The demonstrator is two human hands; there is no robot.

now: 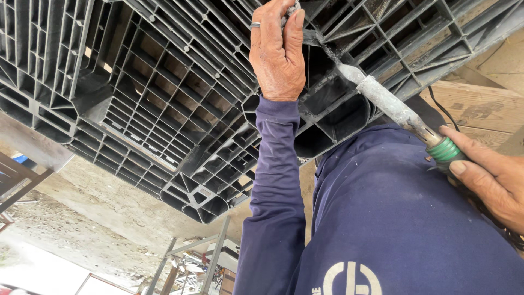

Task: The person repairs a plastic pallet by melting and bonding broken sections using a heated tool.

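Filling the lower part of the view is the person's own dark blue long-sleeved top [393, 218], with a pale round emblem low on it. At the right edge the right hand [488, 177] is wrapped around the handle of a long metal heating tool [390, 106], thumb lying along a green collar where handle meets shaft; the fingers are closed on it, though the palm side is out of sight. The tool's grey, crusted shaft runs up and to the left, and its tip touches a rib of the black plastic pallet [164, 98], just right of the other hand. A thin black cord trails off behind the right hand, over a pale wooden board [480, 106]. The left arm in its blue sleeve reaches straight up the middle of the picture, and the left hand [278, 52], a ring on one finger, is pinched shut on a small greyish piece at the pallet's ribs, near the top edge; what that piece is cannot be told. The pallet spans the upper half, its open grid of cells facing the camera. Beyond and below it lie bare concrete ground and some thin metal frames [191, 262].
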